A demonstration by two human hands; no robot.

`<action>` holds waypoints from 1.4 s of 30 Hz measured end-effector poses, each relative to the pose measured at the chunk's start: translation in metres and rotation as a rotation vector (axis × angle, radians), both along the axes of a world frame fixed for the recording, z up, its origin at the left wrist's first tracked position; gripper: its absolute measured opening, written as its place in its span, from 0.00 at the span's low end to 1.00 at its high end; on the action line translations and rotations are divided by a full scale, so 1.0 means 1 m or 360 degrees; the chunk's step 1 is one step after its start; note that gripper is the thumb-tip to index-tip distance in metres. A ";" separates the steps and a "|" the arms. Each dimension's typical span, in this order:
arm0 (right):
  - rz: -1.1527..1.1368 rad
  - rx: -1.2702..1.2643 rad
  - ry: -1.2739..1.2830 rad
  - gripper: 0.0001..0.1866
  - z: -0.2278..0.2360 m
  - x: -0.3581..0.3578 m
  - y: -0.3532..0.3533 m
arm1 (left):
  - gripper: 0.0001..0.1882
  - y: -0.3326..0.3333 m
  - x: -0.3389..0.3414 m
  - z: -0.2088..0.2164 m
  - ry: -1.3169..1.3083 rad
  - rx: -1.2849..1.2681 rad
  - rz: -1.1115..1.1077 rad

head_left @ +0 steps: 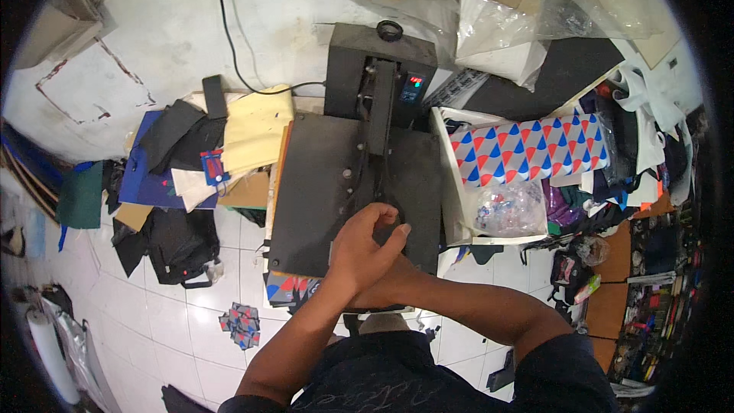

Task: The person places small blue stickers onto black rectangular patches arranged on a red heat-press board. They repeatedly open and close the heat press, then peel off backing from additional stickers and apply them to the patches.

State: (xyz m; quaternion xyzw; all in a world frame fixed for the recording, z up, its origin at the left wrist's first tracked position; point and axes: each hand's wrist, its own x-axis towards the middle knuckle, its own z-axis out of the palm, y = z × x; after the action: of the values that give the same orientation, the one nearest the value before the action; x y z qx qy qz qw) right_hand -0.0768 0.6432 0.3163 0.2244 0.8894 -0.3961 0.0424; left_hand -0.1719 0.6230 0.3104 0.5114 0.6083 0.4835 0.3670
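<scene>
A black heat press (313, 191) stands in front of me with its wide plate lowered. Its lever arm (378, 122) runs down the middle toward me. My left hand (361, 248) lies over the front half of the plate, fingers curled and thumb forward around the dark press handle. Crossing beneath my left wrist, my right hand (386, 287) is at the plate's front edge; its fingers are hidden. Patterned grey, red and blue fabric (289, 291) sticks out below the plate at the front left.
Right of the press, a white box (453, 214) holds a patterned roll (531, 149) and a clear bag (508, 210). On the left lie yellow fabric (256, 130), dark cloth pieces and a phone-like black slab (214, 97). Patterned scraps (241, 326) lie on the tiled floor.
</scene>
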 end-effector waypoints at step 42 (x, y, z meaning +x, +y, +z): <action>-0.0142 0.0154 0.0020 0.32 -0.011 0.006 -0.010 | 0.08 -0.008 0.002 -0.009 -0.0225 -0.0063 0.0239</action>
State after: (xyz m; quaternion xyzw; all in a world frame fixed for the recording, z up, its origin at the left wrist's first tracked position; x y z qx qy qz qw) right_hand -0.0709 0.6331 0.3052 0.2631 0.8968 -0.3556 0.0082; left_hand -0.1701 0.6152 0.3019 0.4217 0.6269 0.5322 0.3819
